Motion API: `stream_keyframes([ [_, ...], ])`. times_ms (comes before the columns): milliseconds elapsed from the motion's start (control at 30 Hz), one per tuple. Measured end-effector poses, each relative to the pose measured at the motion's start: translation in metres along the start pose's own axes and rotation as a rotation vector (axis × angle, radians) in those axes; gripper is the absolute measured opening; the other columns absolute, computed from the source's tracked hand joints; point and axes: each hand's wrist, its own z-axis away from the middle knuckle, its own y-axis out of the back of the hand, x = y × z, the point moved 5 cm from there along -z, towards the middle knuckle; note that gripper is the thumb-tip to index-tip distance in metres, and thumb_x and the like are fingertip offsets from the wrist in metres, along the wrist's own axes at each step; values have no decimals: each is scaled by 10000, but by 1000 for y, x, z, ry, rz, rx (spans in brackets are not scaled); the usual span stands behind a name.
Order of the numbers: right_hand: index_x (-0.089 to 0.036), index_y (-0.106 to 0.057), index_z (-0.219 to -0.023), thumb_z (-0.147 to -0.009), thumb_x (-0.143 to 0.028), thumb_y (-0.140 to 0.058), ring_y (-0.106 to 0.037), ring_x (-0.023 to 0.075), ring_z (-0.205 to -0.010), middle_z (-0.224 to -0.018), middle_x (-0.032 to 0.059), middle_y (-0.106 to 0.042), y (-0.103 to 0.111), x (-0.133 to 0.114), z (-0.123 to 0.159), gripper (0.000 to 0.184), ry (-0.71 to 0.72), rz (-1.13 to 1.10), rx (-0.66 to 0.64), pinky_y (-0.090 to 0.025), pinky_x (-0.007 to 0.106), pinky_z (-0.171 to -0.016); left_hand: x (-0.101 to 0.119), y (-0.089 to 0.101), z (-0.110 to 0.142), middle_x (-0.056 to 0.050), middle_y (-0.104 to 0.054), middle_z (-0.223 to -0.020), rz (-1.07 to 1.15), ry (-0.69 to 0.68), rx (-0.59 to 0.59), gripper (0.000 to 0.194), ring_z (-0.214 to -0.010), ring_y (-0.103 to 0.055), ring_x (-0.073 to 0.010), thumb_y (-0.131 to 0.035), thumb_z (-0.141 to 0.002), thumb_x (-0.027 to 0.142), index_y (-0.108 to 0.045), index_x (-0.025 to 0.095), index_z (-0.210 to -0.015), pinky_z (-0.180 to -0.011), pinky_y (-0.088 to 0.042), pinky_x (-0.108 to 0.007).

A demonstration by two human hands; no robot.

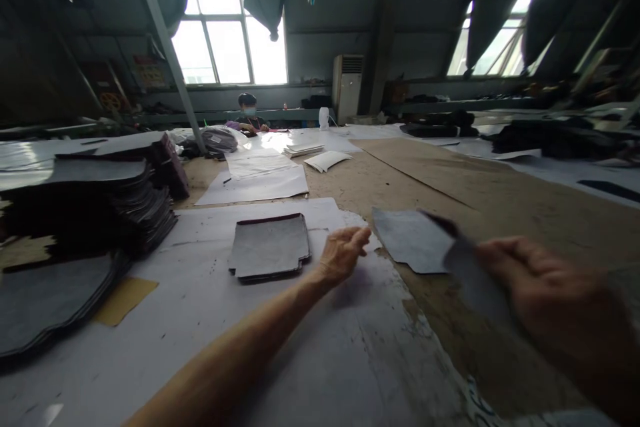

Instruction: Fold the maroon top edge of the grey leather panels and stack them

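Note:
My right hand (550,293), blurred by motion, grips a grey piece of sheet material (473,273) between thumb and fingers. Just left of it, a flat grey cut piece (413,240) with a notched corner lies on the brown board; I cannot tell whether the two are joined. My left hand (345,253) hovers over the white paper with its fingers curled together, and nothing shows in them. To its left is a small neat stack of notched grey pieces (271,247) with dark edges.
Tall piles of dark-edged grey pieces (100,207) stand at the left, near a yellow card (126,300). White sheets (260,183) and a small paper stack (303,149) lie farther back. A masked person (247,113) sits across the table. Dark cloth heaps (555,137) lie at the right.

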Motion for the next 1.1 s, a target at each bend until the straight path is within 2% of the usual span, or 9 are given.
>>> stream_keyframes([
  [67, -254, -528, -684, -848, -343, -475, -520, 159, -456, -554, 29, -560, -35, -41, 29, 193, 55, -53, -40, -372, 275, -398, -12, 18, 23, -134, -650, -919, 68, 101, -102, 682, -719, -632, -159, -53, -922, 462, -571, 50, -1084, -658, -485, -272],
  [167, -217, -463, -650, -840, -201, -422, -524, 169, -556, -607, 39, -533, -87, -105, 70, 195, 281, -202, -101, -393, 285, -474, -28, 49, 61, -91, -666, -772, 76, 225, -211, 620, -635, -614, -158, -317, -840, 580, -666, 71, -903, -567, -456, -234],
  [267, -189, -469, -653, -802, -129, -401, -498, 184, -585, -627, 54, -521, -124, -146, 98, 175, 381, -284, -182, -380, 305, -493, -38, 72, 93, -27, -657, -696, -5, 303, -232, 371, -638, -590, -162, -620, -665, 451, -698, 127, -829, -543, -423, -213],
  [367, -176, -501, -638, -773, -116, -429, -476, 189, -584, -618, 55, -522, -139, -163, 109, 164, 467, -351, -283, -380, 313, -500, -44, 80, 114, 6, -653, -732, -100, 318, -161, 337, -696, -586, -171, -669, -587, 270, -693, 184, -912, -585, -428, -218],
  [500, -164, -583, -771, -792, -84, -475, -505, 184, -725, -741, 49, -578, -130, -147, 84, 136, 503, -397, -359, -444, 299, -632, -47, 78, 125, -19, -637, -840, -180, 232, -17, 243, -790, -570, -179, -607, -639, 164, -711, 210, -853, -737, -443, -272],
  [600, -159, -607, -950, -750, -73, -574, -507, 213, -882, -915, 60, -616, -125, -116, 52, 220, 462, -191, -369, -457, 337, -755, -45, 74, 127, -16, -611, -829, -193, 120, 14, 240, -779, -559, -154, -570, -687, 108, -716, 236, -828, -756, -444, -277],
  [767, -174, -640, -937, -692, -124, -683, -528, 207, -855, -856, 52, -620, -141, -85, 34, 253, 490, 34, -624, -458, 331, -757, -41, 74, 128, -16, -592, -820, -224, -17, 4, 262, -795, -546, -155, -570, -720, 81, -697, 239, -886, -751, -453, -311],
  [967, -196, -644, -800, -771, -104, -569, -500, 170, -739, -745, 29, -588, -134, -91, 39, 122, 617, 28, -464, -390, 312, -664, -39, 77, 132, -31, -573, -789, -410, -335, 65, 235, -748, -503, -153, -476, -817, 114, -669, 222, -894, -720, -446, -355],
  [1100, -174, -643, -842, -860, -82, -388, -486, 186, -760, -727, 49, -581, -126, -93, 47, 272, 765, 17, -343, -384, 344, -689, -39, 73, 139, -57, -547, -833, -493, -516, 24, 330, -754, -472, -153, -348, -836, 45, -605, 166, -1003, -681, -461, -314],
])
